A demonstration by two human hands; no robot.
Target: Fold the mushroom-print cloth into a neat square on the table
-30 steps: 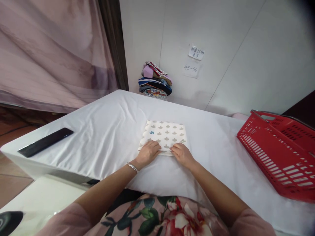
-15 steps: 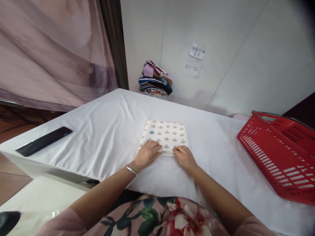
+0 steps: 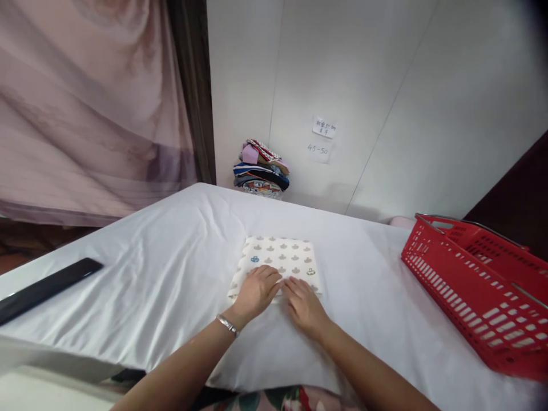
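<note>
A folded cream cloth (image 3: 280,254) with rows of grey motifs, one blue and one green, lies flat on the white-covered table. My left hand (image 3: 259,291), wearing a silver bracelet on its wrist, is closed on the cloth's near edge, fingers on top and thumb low at the edge. Right beside it, my right hand (image 3: 303,305) grips the same edge, its fingertips almost meeting the left ones. The right thumb is mostly hidden.
A red plastic basket (image 3: 466,297) stands at the table's right side. Toward the left edge lies a long black flat object (image 3: 47,288). Several folded fabrics form a stack (image 3: 261,171) beyond the far edge, against the wall. A pink curtain (image 3: 85,114) hangs on the left.
My right hand has slid left along the cloth's near edge until close to my left hand. The camera view has tilted upward, so the table sits lower in the picture.
</note>
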